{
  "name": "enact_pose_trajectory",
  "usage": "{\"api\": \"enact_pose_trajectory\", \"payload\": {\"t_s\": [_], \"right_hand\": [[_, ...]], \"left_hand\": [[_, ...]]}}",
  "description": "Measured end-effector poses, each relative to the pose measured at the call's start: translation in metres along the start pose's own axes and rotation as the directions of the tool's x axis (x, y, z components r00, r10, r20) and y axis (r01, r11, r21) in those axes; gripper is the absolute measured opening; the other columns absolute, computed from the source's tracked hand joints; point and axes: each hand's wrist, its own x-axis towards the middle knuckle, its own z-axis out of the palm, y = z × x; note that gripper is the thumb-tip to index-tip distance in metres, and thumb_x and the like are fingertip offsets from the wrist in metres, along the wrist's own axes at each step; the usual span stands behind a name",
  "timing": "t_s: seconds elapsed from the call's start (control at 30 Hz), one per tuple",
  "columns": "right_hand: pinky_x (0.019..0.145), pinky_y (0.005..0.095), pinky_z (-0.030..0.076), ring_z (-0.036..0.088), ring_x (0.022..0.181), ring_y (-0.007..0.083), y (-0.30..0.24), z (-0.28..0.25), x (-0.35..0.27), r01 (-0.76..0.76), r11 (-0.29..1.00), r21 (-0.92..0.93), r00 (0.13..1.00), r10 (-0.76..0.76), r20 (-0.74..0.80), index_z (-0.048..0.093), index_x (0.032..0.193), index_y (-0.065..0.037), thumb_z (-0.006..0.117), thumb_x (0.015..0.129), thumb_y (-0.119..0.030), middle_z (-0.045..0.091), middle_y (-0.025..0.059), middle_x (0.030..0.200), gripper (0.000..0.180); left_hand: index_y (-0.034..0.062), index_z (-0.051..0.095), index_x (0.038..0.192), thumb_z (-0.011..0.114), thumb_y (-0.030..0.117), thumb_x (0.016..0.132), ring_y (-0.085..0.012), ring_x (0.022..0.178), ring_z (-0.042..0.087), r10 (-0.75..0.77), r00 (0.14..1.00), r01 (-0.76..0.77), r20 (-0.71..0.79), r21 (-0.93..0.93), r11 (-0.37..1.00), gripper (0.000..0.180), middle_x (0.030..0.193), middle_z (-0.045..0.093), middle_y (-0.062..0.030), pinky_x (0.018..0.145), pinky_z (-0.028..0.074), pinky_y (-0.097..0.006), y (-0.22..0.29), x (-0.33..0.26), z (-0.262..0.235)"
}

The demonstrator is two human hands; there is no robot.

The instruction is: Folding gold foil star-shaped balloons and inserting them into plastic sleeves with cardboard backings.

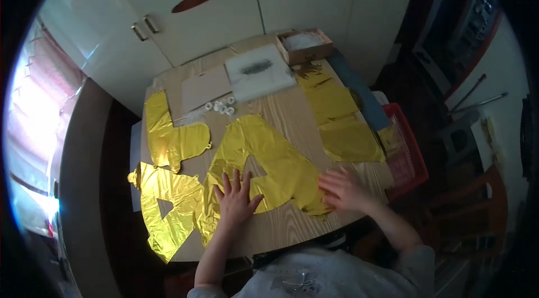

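Observation:
A flat, shiny gold foil balloon (272,149) shaped like a letter with a triangular gap lies in front of me on the wooden table. My left hand (237,197) rests on its lower middle, palm down with fingers spread. At the balloon's right end, my right hand (343,188) lies with its fingers stretched over the foil edge. Next to the left side of this balloon is another gold foil balloon (182,197) with a small triangular hole. Farther back on the left lies a third, angled one (188,140). More flat gold foil (331,101) covers the table's right side.
Small white rolls (223,108) cluster behind the middle balloon. A white sheet or bag with a dark patch (241,87) and a pale board (202,91) lie farther back. An open cardboard box (323,51) sits at the far edge. A red basket (418,166) stands off the right side.

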Motion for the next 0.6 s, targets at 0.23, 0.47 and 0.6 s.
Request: {"api": "enact_pose_trajectory", "payload": {"t_s": [0.23, 0.47, 0.6], "right_hand": [[0.115, 0.0496, 0.024, 0.038, 0.138, 0.0299, 0.081, -0.027, 0.036, -0.113, 0.992, -0.052, 0.967, 0.098, -0.234, 0.054, 0.134, -0.008, 0.063, 0.089, -0.039, 0.049, 0.0101, 0.143, 0.055], [0.114, 0.0469, 0.028, 0.041, 0.136, 0.0240, 0.102, -0.001, 0.038, -0.157, 0.987, -0.023, 0.962, 0.147, -0.228, 0.062, 0.126, -0.010, 0.062, 0.091, -0.034, 0.053, 0.0074, 0.139, 0.042], [0.108, 0.0431, 0.037, 0.050, 0.128, 0.0246, 0.106, 0.001, 0.041, -0.204, 0.964, 0.172, 0.916, 0.250, -0.313, 0.071, 0.107, -0.006, 0.064, 0.090, -0.030, 0.064, 0.0097, 0.125, 0.030]], "left_hand": [[0.0169, 0.032, 0.149, 0.055, 0.057, 0.086, -0.0492, 0.142, 0.014, 0.037, 0.999, -0.037, 0.021, 0.006, 0.999, 0.079, 0.155, 0.024, -0.0212, 0.106, 0.009, -0.073, 0.014, 0.002, 0.000], [0.0139, 0.031, 0.149, 0.055, 0.057, 0.085, -0.0496, 0.143, 0.011, 0.048, 0.997, -0.048, 0.066, 0.004, 0.999, 0.081, 0.156, 0.019, -0.0224, 0.106, 0.008, -0.073, 0.041, 0.004, 0.005], [0.0106, 0.034, 0.147, 0.058, 0.052, 0.086, -0.0493, 0.142, 0.013, 0.052, 0.997, -0.048, 0.063, -0.064, 0.997, 0.078, 0.155, 0.021, -0.0224, 0.108, 0.010, -0.071, 0.057, 0.009, -0.010]]}}
